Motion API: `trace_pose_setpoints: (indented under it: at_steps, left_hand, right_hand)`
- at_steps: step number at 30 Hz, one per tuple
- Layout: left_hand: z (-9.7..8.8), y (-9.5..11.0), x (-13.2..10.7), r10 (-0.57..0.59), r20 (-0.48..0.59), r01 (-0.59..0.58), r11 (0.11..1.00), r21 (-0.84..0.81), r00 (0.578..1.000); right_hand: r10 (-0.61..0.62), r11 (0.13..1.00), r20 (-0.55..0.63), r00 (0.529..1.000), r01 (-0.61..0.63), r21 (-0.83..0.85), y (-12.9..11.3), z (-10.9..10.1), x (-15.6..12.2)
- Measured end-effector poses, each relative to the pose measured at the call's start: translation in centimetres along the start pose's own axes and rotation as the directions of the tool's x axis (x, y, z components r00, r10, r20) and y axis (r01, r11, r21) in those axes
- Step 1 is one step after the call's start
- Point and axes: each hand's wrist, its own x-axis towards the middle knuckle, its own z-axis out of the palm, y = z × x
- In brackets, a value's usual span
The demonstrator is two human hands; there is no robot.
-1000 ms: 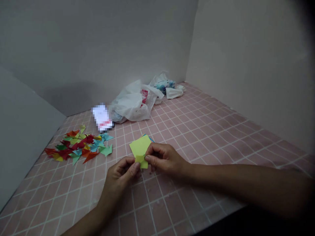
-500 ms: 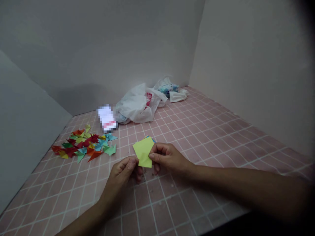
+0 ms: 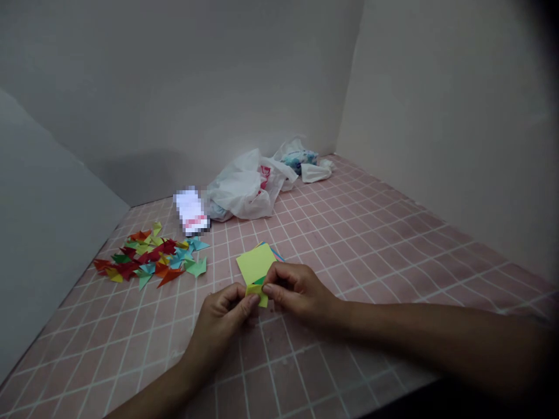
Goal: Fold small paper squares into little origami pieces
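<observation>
A small piece of folded yellow paper point(image 3: 262, 299) is pinched between my two hands, just above the table. My left hand point(image 3: 225, 308) grips its left side with thumb and fingers. On its right upper edge, my right hand point(image 3: 294, 288) pinches it between thumb and forefinger. Right behind them lies a stack of square paper point(image 3: 256, 262), yellow on top, with blue and other edges peeking out at the right. A bit of green shows between the stack and the folded piece. My fingers partly hide the folds.
A heap of small folded paper shapes point(image 3: 152, 256) in several colours lies at the left. Behind it, a phone with a blurred screen point(image 3: 192, 210) leans near a white plastic bag point(image 3: 244, 186). Further back are a blue patterned packet point(image 3: 299, 159) and a white crumpled item point(image 3: 317, 171). Walls border the pink tiled surface.
The folded yellow paper has come lower and nearer to me, apart from the stack's front edge. My left thumb now presses on it, and the green bit has come into view.
</observation>
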Motion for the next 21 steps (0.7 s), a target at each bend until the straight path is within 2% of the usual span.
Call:
trace_pose_setpoints:
  at_steps: [5, 7, 9, 14, 21]
  left_hand:
    - [-0.23, -0.09, 0.06, 0.041, -0.033, -0.039, 0.998, 0.045, 0.999]
    - [-0.31, -0.1, 0.0, 0.081, -0.058, -0.075, 0.992, 0.102, 0.995]
    - [-0.4, -0.04, -0.06, 0.171, -0.069, -0.157, 0.972, 0.177, 0.983]
    - [-0.6, 0.21, -0.02, 0.363, -0.05, -0.337, 0.901, 0.274, 0.931]
    - [-0.84, 0.26, 0.09, 0.562, -0.018, -0.517, 0.772, 0.37, 0.827]
  right_hand:
    - [0.011, 1.0, 0.001, 1.0, -0.011, 0.002, 0.06, -0.13, 0.04]
    - [-0.037, 0.998, -0.012, 0.999, 0.036, -0.05, 0.02, -0.22, 0.05]
    - [-0.136, 0.982, -0.01, 0.991, 0.134, -0.136, -0.02, -0.36, 0.09]
    - [-0.393, 0.862, 0.084, 0.916, 0.399, -0.313, 0.12, -0.6, 0.11]
    - [-0.506, 0.696, 0.216, 0.835, 0.543, -0.47, 0.37, -0.75, 0.08]
